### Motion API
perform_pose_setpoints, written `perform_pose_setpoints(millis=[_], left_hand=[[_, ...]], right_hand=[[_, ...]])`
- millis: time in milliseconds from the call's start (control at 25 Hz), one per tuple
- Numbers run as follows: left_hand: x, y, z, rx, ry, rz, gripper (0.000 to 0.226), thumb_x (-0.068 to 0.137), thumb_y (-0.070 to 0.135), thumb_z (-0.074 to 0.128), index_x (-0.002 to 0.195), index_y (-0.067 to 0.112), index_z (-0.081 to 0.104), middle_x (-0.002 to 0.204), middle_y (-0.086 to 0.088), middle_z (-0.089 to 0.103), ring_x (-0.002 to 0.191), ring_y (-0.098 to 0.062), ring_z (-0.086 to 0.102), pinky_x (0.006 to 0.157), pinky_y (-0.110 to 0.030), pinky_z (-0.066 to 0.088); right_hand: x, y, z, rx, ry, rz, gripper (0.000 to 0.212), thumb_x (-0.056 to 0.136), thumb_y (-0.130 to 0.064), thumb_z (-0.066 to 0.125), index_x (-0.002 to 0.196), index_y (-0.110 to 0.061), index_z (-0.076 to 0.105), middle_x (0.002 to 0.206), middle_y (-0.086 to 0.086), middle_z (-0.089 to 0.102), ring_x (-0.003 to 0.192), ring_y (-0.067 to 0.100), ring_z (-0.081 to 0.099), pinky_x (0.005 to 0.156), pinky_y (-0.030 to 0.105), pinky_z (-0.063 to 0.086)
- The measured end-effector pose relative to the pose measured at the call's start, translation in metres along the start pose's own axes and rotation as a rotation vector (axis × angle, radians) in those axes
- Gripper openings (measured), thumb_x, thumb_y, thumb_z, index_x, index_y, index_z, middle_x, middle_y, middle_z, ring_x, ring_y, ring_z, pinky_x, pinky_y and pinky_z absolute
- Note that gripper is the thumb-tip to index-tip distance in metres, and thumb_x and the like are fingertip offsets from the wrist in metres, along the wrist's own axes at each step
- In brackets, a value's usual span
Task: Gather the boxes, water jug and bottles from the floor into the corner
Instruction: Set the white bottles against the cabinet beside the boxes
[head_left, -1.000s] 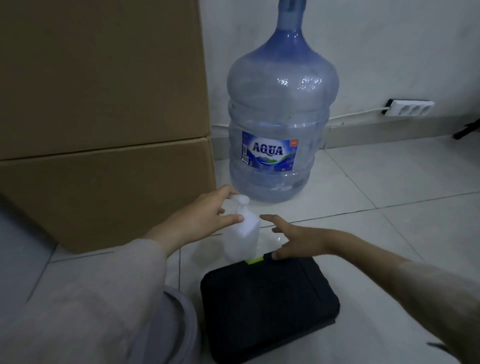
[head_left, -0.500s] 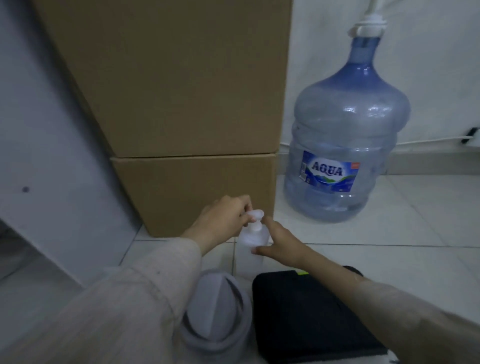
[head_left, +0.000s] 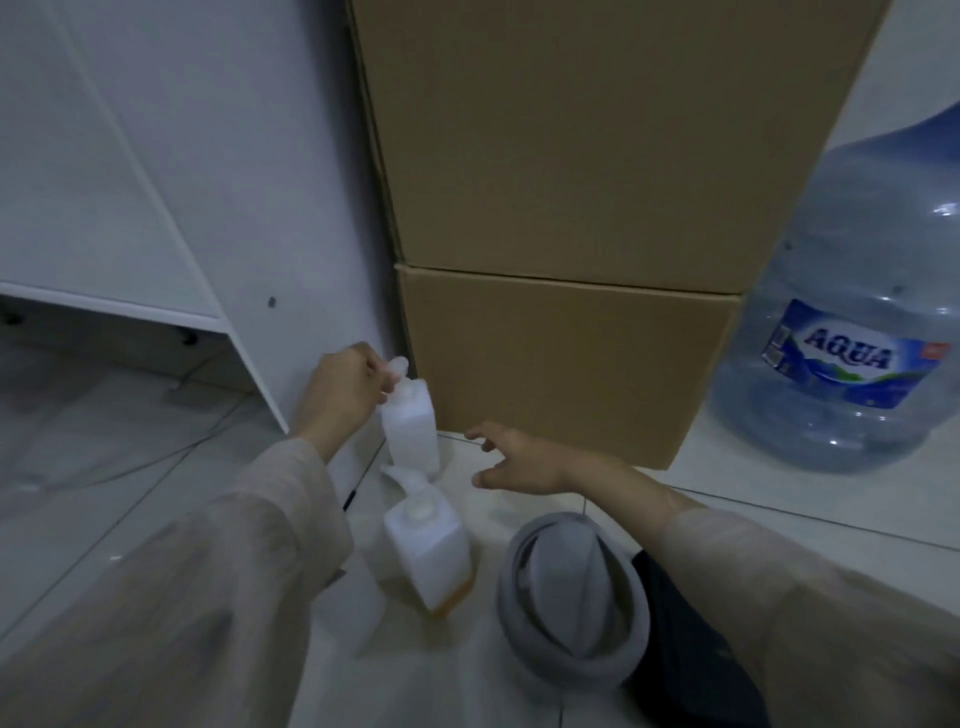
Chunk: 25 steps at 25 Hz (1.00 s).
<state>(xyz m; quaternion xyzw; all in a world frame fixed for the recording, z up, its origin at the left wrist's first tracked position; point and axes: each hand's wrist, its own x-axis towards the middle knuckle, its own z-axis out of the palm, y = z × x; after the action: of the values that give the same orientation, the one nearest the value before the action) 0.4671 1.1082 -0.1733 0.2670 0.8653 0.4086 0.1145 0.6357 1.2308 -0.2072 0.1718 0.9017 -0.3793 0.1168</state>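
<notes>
My left hand (head_left: 345, 387) grips the pump head of a white pump bottle (head_left: 410, 428), which stands on the floor against the lower cardboard box (head_left: 561, 364). A larger cardboard box (head_left: 597, 130) is stacked on top of it. A second white pump bottle (head_left: 428, 545), with orange liquid at its bottom, stands just in front of the first. My right hand (head_left: 519, 460) hovers open beside the first bottle, fingers spread, touching nothing. The blue water jug (head_left: 852, 338) stands right of the boxes.
A white cabinet (head_left: 156, 208) stands left of the boxes, with a cable on the floor beneath it. A grey hat (head_left: 571, 597) and a black case (head_left: 691, 649) lie on the tiles under my right arm.
The view has swung left. My left hand carried the pump bottle left to the box's front corner. My right hand let go of it and opened.
</notes>
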Motion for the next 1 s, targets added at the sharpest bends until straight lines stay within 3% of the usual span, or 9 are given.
perform_pose_setpoints(millis=[80,240,400,520,640,800,920,1000], left_hand=[[0.012,-0.017,-0.002,-0.072,0.061,-0.062,0.022,0.083,0.023,0.066,0.065,0.018,0.054,0.084,-0.017,0.072,0.075,-0.027,0.069,0.078,-0.045,0.057],[0.048,-0.052,0.004,-0.217,0.167,-0.160,0.023,0.066,0.041,0.066,0.063,0.022,0.054,0.087,-0.015,0.072,0.082,-0.031,0.070,0.078,-0.049,0.057],[0.052,-0.042,0.012,-0.224,0.228,-0.122,0.024,0.079,0.039,0.062,0.065,0.024,0.050,0.086,-0.012,0.069,0.079,-0.031,0.068,0.075,-0.047,0.058],[0.057,-0.041,0.016,-0.204,0.184,-0.098,0.028,0.079,0.049,0.057,0.066,0.026,0.047,0.089,-0.011,0.069,0.080,-0.030,0.068,0.076,-0.049,0.057],[0.055,-0.037,0.008,-0.175,0.074,-0.096,0.030,0.084,0.051,0.052,0.073,0.023,0.052,0.097,-0.011,0.068,0.089,-0.031,0.066,0.083,-0.049,0.055],[0.046,-0.034,-0.011,-0.067,-0.129,-0.038,0.032,0.093,0.043,0.040,0.098,0.015,0.056,0.113,-0.009,0.061,0.106,-0.028,0.059,0.097,-0.046,0.046],[0.029,-0.036,-0.028,-0.005,-0.213,-0.024,0.034,0.093,0.045,0.040,0.102,0.017,0.058,0.117,-0.009,0.062,0.108,-0.027,0.058,0.099,-0.046,0.044],[0.013,-0.038,-0.036,0.079,-0.233,0.028,0.027,0.094,0.042,0.042,0.098,0.020,0.057,0.113,-0.006,0.063,0.104,-0.023,0.059,0.096,-0.038,0.045]], right_hand=[[0.008,-0.012,0.000,-0.026,-0.043,0.012,0.063,0.092,-0.028,0.053,0.145,-0.017,0.021,0.149,0.011,0.032,0.131,0.024,0.041,0.101,0.030,0.036],[0.025,-0.035,-0.001,-0.042,-0.105,-0.011,0.063,0.093,-0.038,0.048,0.146,-0.020,0.020,0.151,0.008,0.031,0.133,0.022,0.040,0.101,0.029,0.036],[0.025,-0.056,-0.008,0.006,-0.245,-0.116,0.061,0.086,-0.055,0.049,0.140,-0.031,0.033,0.142,-0.004,0.041,0.128,0.015,0.044,0.104,0.030,0.038],[0.012,-0.056,-0.005,-0.136,-0.321,-0.150,0.054,0.082,-0.048,0.060,0.131,-0.031,0.045,0.133,-0.006,0.046,0.113,0.014,0.053,0.097,0.034,0.046],[0.013,-0.046,0.011,-0.139,-0.175,-0.321,0.027,0.089,-0.036,0.055,0.113,-0.022,0.058,0.114,0.003,0.054,0.098,0.023,0.058,0.087,0.042,0.051],[0.042,-0.053,0.004,0.100,-0.034,-0.235,0.026,0.093,-0.021,0.052,0.105,0.002,0.058,0.098,0.003,0.053,0.073,0.019,0.058,0.056,0.024,0.054],[0.073,-0.063,0.009,0.233,0.120,-0.205,0.025,0.093,-0.014,0.051,0.100,0.008,0.057,0.082,0.010,0.054,0.064,0.019,0.056,0.057,0.026,0.055],[0.094,-0.071,0.017,0.246,0.240,-0.208,0.023,0.092,-0.015,0.052,0.097,0.006,0.059,0.084,0.015,0.056,0.063,0.022,0.058,0.062,0.032,0.056]])
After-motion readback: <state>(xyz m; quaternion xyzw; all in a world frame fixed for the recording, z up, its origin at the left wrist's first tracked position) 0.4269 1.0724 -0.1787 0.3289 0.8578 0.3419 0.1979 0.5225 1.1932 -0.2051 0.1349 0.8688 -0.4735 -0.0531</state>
